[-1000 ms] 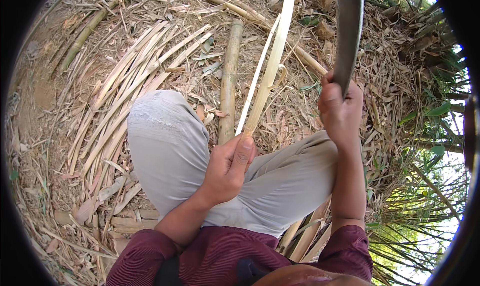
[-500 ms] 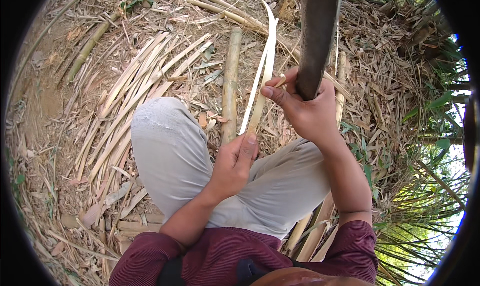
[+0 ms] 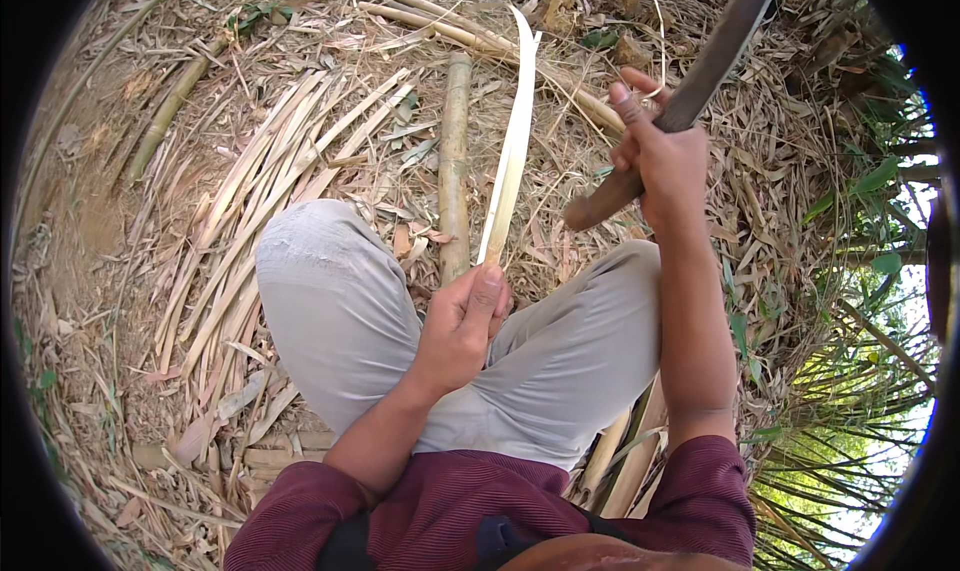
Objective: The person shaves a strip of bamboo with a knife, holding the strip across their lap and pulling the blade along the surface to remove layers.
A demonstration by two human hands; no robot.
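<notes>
Some pale split bamboo (image 3: 509, 166), its lower end pinched in the left hand (image 3: 462, 323), points forward, I judge, to leave its length free; the right hand (image 3: 670, 171) grasps the knife (image 3: 722, 56) apart from it.

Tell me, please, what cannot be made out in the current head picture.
In the head view:
Pale strips: gripped part hidden by the left hand.
Knife: mid-handle covered by the right hand.
Bamboo pole: whether it continues past the left hand is hidden.
Split pieces: partly covered by grey trousers.
</notes>
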